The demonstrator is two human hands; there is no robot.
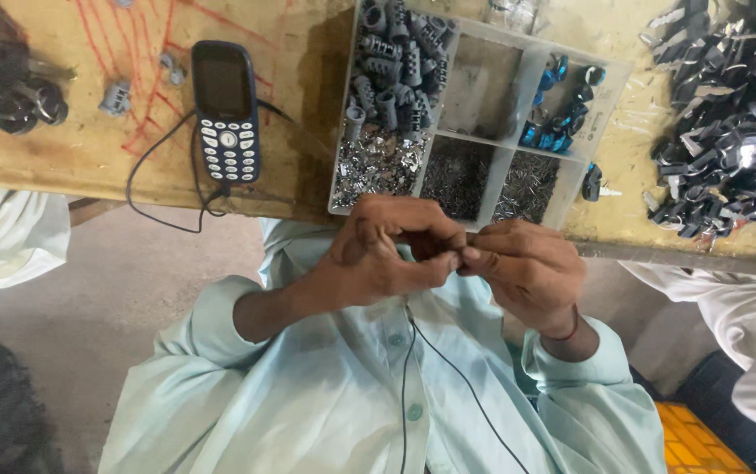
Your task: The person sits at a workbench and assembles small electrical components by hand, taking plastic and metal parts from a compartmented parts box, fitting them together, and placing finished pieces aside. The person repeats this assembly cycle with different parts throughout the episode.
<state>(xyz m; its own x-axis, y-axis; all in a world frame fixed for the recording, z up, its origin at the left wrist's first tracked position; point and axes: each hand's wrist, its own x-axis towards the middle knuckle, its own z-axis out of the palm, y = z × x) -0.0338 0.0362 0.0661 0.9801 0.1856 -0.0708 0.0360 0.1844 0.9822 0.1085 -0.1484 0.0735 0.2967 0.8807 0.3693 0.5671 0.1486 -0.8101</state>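
Observation:
My left hand (378, 254) and my right hand (523, 268) meet fingertip to fingertip just below the table edge, over my pale green shirt. They pinch a small part (465, 239) between them; it is mostly hidden by the fingers, so its shape is unclear. A red thread band circles my right wrist. Directly beyond the hands sits a clear compartment tray (481, 145) with grey cylindrical metal parts (395, 66), small silver pieces (378, 167), fine dark pins (457, 175) and blue parts (558, 118).
A dark blue keypad phone (226, 110) with a black cable lies on the wooden table (79, 149), which has red scribbles. A heap of black and silver parts (729, 123) lies at the right, more dark parts (5, 83) at the far left. Other people's white clothing shows at both sides.

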